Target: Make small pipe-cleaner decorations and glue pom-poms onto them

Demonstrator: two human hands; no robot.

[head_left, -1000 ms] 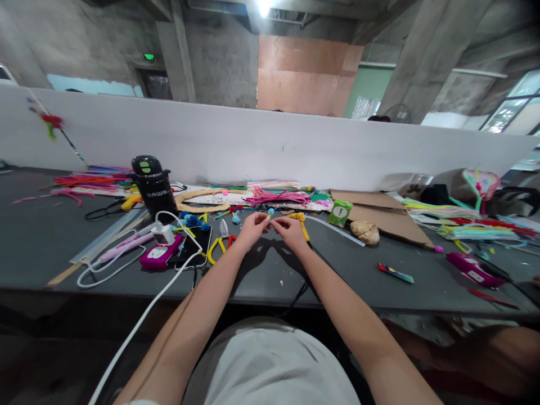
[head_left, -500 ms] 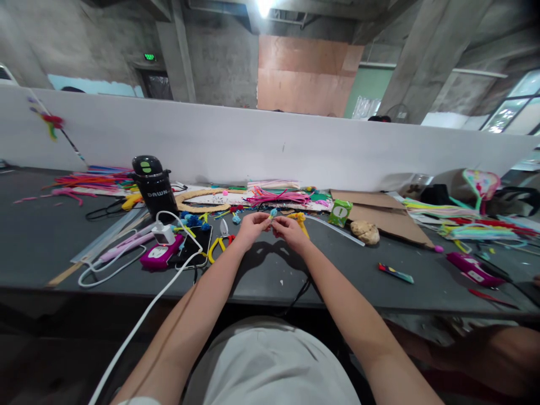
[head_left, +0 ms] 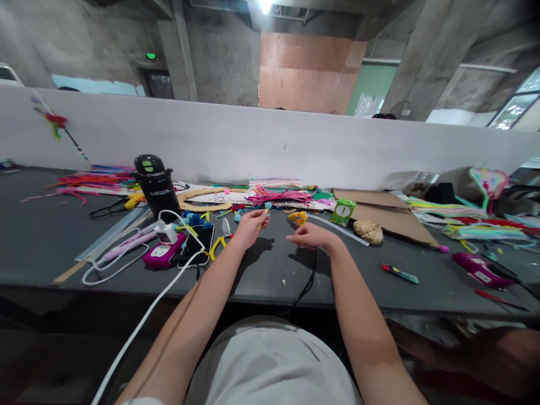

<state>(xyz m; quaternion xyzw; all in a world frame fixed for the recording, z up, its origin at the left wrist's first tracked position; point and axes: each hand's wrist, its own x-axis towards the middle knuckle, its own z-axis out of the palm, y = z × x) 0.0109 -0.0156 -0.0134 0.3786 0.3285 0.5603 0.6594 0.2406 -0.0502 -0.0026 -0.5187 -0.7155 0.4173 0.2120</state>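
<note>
My left hand is closed, pinching a small light-blue fuzzy piece that shows above the fingertips. Its lower end is mostly hidden by the fingers. To the right and lower, my right hand is apart from it, fingers pointing left, with nothing visible in them. Just beyond the right hand lies a yellow glue gun, partly covered by that hand. A black cord runs from beneath the right wrist toward the table's front edge. Pliers with yellow grips lie left of my left forearm.
A black bottle stands at the left, near a purple box with a white charger. Pink pipe cleaners lie at the back. On the right are a green packet, cardboard and a utility knife.
My hands have come apart. The right hand let go of the light-blue piece and moved right and down toward the glue gun; the left keeps the piece and moved slightly left.
</note>
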